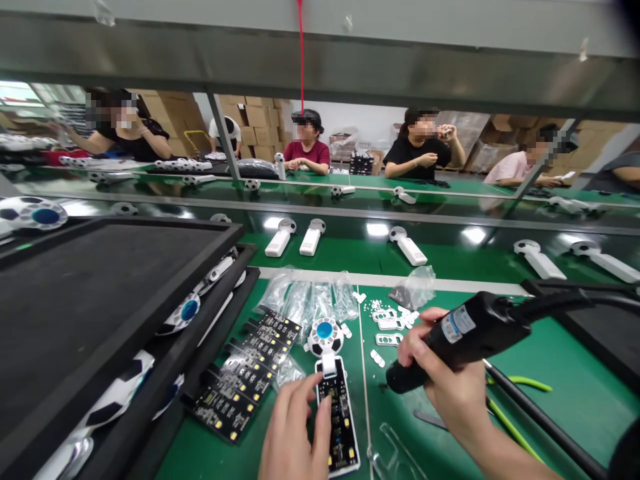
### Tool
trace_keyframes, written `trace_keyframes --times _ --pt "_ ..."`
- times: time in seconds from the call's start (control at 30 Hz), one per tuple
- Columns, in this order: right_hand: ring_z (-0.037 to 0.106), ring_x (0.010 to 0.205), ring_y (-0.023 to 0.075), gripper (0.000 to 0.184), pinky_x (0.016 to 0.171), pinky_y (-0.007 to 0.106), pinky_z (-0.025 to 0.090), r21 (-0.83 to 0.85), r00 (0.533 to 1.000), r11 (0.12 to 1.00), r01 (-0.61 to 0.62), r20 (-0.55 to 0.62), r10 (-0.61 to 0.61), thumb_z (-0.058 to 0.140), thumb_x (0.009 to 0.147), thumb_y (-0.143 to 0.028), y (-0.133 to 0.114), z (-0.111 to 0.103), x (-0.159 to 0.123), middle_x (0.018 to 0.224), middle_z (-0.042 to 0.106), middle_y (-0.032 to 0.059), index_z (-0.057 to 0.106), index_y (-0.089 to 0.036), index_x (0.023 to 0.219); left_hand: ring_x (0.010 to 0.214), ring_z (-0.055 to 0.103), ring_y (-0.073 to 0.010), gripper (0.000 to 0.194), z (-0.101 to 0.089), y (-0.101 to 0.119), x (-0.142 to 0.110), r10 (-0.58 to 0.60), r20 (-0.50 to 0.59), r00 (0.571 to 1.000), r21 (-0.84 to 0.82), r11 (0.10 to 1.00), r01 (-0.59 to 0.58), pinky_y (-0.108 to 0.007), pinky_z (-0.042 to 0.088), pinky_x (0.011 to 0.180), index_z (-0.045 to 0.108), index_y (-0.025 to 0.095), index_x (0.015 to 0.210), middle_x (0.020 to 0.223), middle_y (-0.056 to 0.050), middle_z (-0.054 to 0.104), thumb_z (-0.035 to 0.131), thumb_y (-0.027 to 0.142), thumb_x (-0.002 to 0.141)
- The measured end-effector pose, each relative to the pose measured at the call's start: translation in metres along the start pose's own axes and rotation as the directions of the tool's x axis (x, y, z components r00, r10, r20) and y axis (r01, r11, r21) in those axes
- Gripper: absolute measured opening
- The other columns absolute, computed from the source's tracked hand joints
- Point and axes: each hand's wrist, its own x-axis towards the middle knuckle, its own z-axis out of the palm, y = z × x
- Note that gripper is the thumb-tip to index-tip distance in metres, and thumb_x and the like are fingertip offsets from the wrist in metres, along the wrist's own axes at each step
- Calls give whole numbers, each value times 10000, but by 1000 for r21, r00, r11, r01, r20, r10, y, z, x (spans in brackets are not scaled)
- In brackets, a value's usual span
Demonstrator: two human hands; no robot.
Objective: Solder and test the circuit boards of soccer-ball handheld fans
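Note:
A white handheld device (326, 339) with a football-patterned head and blue centre lies before me, its handle exposing a black circuit board (342, 415). My left hand (296, 427) holds the handle's left side, thumb over the board and fingers near the top edge. Closed around a black corded electric screwdriver (457, 333) is my right hand (445, 373). The screwdriver's tip points down left, apart from the device, above the green table. Left of the device lies a panel of joined circuit boards (250, 373). Small white plastic parts (387, 320) are scattered beyond the screwdriver.
Stacked black trays (120, 267) holding similar devices fill the left. Clear plastic bags (310, 297) lie behind the device. Green-handled pliers (520, 382) and tweezers (429, 419) rest at right. More devices (407, 247) lie on the green conveyor (350, 257); several people sit across it.

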Motion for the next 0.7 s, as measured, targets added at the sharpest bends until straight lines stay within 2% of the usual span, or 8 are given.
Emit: trace_keyframes --times 0.13,0.27,0.43,0.7 --pt "559 567 155 314 628 357 442 -16 1000 1000 11 6 -11 621 832 -197 -9 1 -2 646 584 -56 439 -267 1078 886 627 -170 179 -5 -2 0 259 6 966 29 965 -259 -267 516 775 622 260 1029 932 -24 665 512 263 888" --pt "553 541 143 309 615 346 437 1 999 999 53 -3 -53 612 833 -172 -22 3 -2 637 582 -54 444 -259 1079 797 655 -137 211 -3 8 4 385 56 921 -9 923 -386 -217 537 707 641 240 1018 886 -6 704 480 183 895" --pt "555 547 152 326 602 354 442 4 997 997 78 18 -78 611 829 -164 -23 0 -2 651 585 -48 441 -260 1090 756 663 -146 229 3 18 6 380 118 917 -42 925 -378 -230 551 668 655 227 991 849 -17 706 448 180 902" --pt "565 579 170 343 616 368 442 -82 999 996 31 21 -29 618 833 -218 -4 -6 -4 658 579 -46 415 -262 1106 762 666 -134 200 -1 10 1 402 76 913 -30 916 -401 -208 546 695 662 214 985 847 -13 714 488 186 891"
